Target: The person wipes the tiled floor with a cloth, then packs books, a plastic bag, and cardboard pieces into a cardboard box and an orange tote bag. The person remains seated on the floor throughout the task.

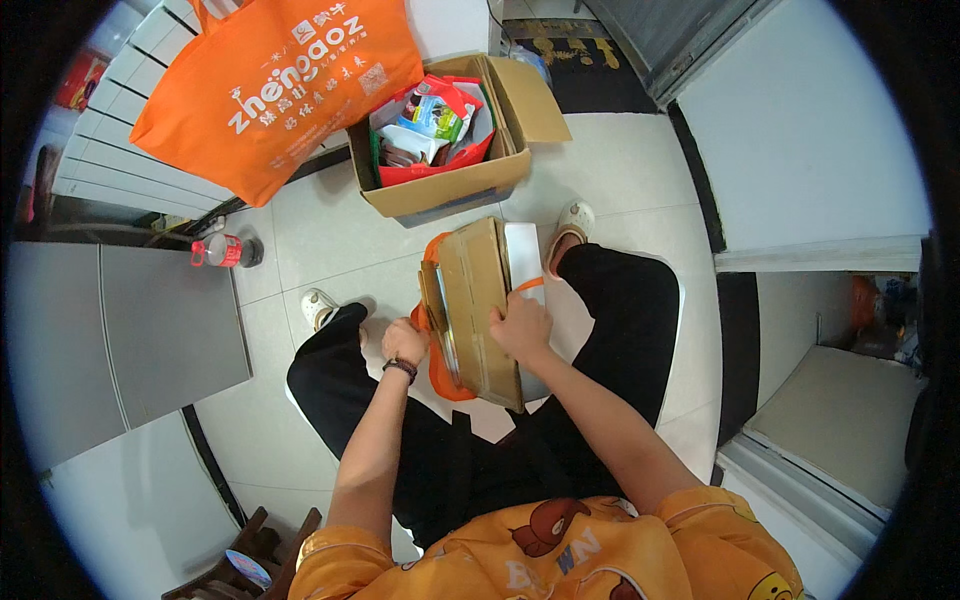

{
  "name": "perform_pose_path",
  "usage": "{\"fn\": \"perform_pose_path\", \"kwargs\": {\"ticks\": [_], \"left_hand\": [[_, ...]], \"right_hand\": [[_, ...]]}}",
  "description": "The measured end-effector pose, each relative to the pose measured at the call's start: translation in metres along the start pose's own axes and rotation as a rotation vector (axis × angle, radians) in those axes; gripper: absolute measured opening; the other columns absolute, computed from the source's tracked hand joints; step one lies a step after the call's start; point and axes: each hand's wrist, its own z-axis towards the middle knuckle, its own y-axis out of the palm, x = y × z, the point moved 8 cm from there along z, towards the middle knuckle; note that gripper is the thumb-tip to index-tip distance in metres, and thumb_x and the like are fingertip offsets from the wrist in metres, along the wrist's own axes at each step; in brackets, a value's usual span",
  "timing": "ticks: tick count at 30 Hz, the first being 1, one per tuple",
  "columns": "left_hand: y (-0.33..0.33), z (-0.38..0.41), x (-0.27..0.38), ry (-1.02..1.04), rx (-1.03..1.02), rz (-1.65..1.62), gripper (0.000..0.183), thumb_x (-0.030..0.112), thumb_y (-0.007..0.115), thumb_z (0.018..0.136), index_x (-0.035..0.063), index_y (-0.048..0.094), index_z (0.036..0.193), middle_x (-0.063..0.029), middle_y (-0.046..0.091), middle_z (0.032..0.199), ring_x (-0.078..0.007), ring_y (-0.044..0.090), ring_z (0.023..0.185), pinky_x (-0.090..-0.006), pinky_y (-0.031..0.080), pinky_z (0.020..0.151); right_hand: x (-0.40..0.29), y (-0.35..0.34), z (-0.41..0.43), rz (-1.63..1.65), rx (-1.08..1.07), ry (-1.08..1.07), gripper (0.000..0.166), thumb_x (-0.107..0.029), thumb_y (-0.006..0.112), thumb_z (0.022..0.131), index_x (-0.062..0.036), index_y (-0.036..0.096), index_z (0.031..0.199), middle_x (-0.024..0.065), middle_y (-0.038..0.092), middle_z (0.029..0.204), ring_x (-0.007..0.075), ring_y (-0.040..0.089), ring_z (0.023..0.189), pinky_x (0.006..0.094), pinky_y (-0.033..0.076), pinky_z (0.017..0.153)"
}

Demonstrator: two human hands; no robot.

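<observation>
Between my knees stands an orange bag [451, 386] with flattened cardboard [472, 315] in it and a white box or panel [523, 251] along its right side. My left hand [406, 341], with a beaded bracelet at the wrist, is closed at the bag's left edge and seems to grip the orange fabric. My right hand [523, 327] is closed around an orange strap [529, 284] at the cardboard's right side. The fingertips of both hands are partly hidden. The lower part of the bag is hidden by its contents.
An open cardboard box [450, 184] holding a red bag of packages stands ahead. A large orange bag [300, 90] is at the upper left, by a white radiator [105, 142]. A plastic bottle [223, 250] stands near a grey cabinet [172, 322]. A wooden stool [289, 551] is at lower left.
</observation>
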Motion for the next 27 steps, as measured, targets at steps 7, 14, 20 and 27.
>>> {"fn": "perform_pose_path", "kwargs": {"ticks": [7,14,20,27], "left_hand": [[0.008,0.007,0.001,-0.031,-0.289,0.158,0.037,0.038,0.068,0.073,0.0059,0.068,0.091,-0.0190,0.066,0.093,-0.0342,0.064,0.089,-0.0390,0.052,0.076],[-0.008,-0.002,0.004,0.360,0.157,0.263,0.035,0.042,0.062,0.080,0.0111,0.068,0.095,-0.0128,0.067,0.092,-0.0323,0.062,0.083,-0.0391,0.048,0.081],[0.018,0.009,-0.003,0.065,-0.487,-1.013,0.039,0.032,0.051,0.094,-0.0035,0.064,0.086,-0.0037,0.061,0.067,-0.0131,0.056,0.063,-0.0273,0.046,0.065],[0.006,-0.034,0.028,-0.225,-0.268,-0.904,0.028,0.019,0.060,0.087,-0.0059,0.060,0.075,-0.0011,0.051,0.060,-0.0095,0.044,0.049,-0.0243,0.035,0.046]], "right_hand": [[0.001,-0.007,0.002,0.005,0.020,-0.014,0.031,-0.028,0.061,0.075,0.0025,0.060,0.073,0.0208,0.061,0.065,0.0384,0.062,0.062,0.0478,0.049,0.059],[0.001,-0.003,0.003,0.057,-0.011,-0.029,0.028,-0.025,0.059,0.076,0.0022,0.061,0.071,0.0226,0.061,0.068,0.0391,0.062,0.064,0.0474,0.050,0.061],[-0.004,-0.007,0.002,0.065,0.011,-0.057,0.027,-0.024,0.059,0.076,0.0021,0.060,0.070,0.0217,0.061,0.065,0.0379,0.061,0.059,0.0464,0.050,0.059],[0.007,-0.020,0.002,0.123,-0.004,0.061,0.040,-0.037,0.065,0.075,0.0014,0.059,0.069,0.0164,0.059,0.060,0.0319,0.061,0.057,0.0427,0.048,0.057]]}}
